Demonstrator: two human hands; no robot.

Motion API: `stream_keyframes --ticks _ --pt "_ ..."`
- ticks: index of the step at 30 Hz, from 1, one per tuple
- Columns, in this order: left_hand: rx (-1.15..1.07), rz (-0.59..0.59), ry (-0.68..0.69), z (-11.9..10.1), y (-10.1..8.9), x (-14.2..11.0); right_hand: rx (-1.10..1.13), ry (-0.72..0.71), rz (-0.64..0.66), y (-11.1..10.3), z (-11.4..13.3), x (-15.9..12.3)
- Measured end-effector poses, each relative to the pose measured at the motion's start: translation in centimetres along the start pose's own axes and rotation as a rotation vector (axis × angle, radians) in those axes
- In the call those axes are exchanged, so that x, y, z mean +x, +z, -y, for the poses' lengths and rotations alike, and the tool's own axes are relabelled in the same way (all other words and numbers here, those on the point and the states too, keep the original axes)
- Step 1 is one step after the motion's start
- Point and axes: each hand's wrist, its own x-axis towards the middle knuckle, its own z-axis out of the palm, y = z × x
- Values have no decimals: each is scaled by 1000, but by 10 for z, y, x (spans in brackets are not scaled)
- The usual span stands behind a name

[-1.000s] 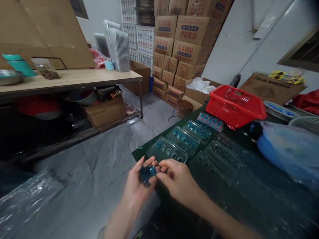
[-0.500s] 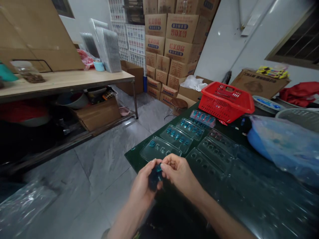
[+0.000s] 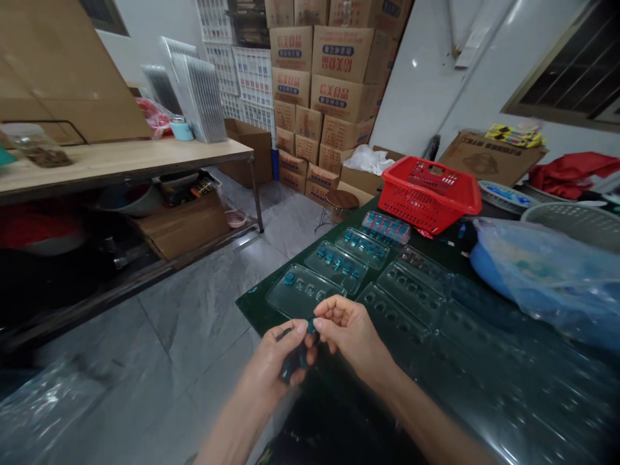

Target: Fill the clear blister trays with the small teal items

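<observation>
My left hand (image 3: 271, 355) curls around several dark blue pieces (image 3: 292, 366) in its palm, its thumb and forefinger closed at a small teal piece (image 3: 310, 325). The fingertips of my right hand (image 3: 352, 330) pinch the same teal piece from the other side. Fingers partly hide it, so its exact kind is unclear. Just beyond my hands lies a clear plastic tray (image 3: 279, 299) with one teal block (image 3: 289, 278) in its left hollow. Behind it, another clear tray (image 3: 314, 265) holds a row of similar teal blocks.
More clear moulded trays (image 3: 411, 284) cover the dark green table (image 3: 256, 313). A red basket (image 3: 431, 197) stands at its far end, and a blue basin under plastic film (image 3: 542, 271) sits at right. A wooden bench (image 3: 194, 155) is at left; stacked cartons (image 3: 346, 100) rise behind.
The view has turned slightly right. My left thumb has come up to the teal piece, and the pieces in that palm sit lower. My right hand keeps its pinch.
</observation>
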Motion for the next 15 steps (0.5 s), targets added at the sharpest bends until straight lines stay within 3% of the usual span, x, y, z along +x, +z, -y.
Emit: stream_keyframes --ticks 7,15 --pt "-58 69 -16 2 7 -5 36 29 5 0 3 -5" --pt "27 -66 47 -4 13 -8 -51 130 11 1 2 -12"
